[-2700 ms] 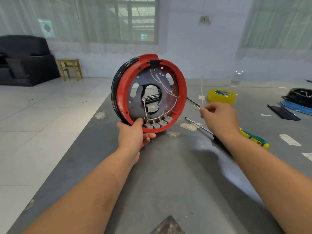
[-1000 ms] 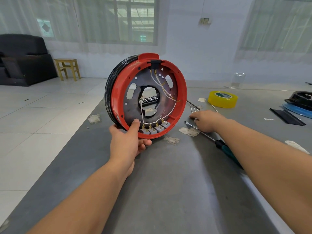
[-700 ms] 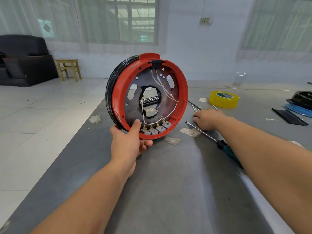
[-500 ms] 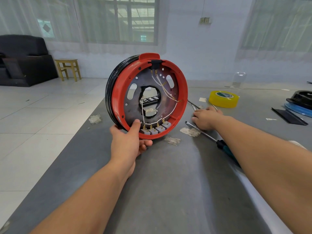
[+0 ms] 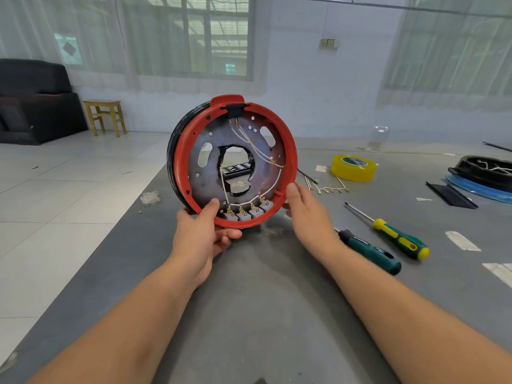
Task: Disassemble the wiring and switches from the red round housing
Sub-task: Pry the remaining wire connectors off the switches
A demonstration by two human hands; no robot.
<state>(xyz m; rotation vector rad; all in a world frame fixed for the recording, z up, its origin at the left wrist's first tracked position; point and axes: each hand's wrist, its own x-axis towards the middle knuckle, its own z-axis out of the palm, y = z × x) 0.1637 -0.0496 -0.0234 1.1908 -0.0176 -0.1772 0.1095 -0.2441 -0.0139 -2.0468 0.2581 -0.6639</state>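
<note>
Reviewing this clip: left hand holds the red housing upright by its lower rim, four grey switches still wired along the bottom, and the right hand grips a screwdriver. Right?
Not quite. In the head view the right hand holds no tool; its open fingers rest against the red housing rim. Both screwdrivers lie on the table. The left hand and four switches are as stated.

Bright, even daylight from the sheer-curtained windows at upper left and upper right. Soft, faint shadows on the grey matte tabletop at lower centre. No harsh glare. Wide-angle bending toward the edges; slightly soft, hazy background, sharp centre.
</note>
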